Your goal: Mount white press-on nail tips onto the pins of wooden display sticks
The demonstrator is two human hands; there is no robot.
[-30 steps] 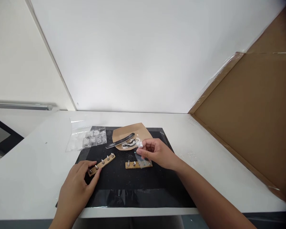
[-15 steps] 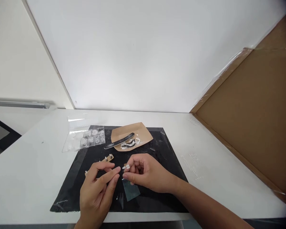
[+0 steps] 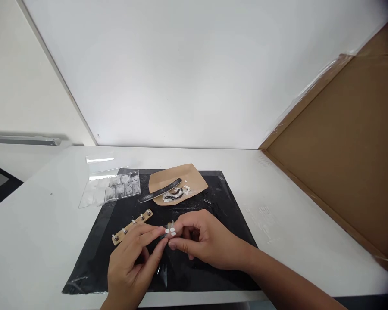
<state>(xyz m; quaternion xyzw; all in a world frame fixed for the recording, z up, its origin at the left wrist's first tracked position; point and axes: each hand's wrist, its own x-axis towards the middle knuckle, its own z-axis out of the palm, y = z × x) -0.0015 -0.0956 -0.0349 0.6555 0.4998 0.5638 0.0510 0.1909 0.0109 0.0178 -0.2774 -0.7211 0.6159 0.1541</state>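
White oval pieces (image 3: 170,231) show with clear film (image 3: 172,224) between both hands, above a black mat (image 3: 97,269) on the table (image 3: 294,254). The right hand (image 3: 210,242) has its grip pinched on the film; the left hand (image 3: 131,262) touches its edge, whether pinching I cannot tell. Beyond lies a pegged wooden strip (image 3: 129,227).

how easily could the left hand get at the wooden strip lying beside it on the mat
Probably yes: the wooden strip lies just beyond the left hand, with nothing visible across it. The hand's fingertips are close to the small white pieces, though, and would likely have to leave those first.
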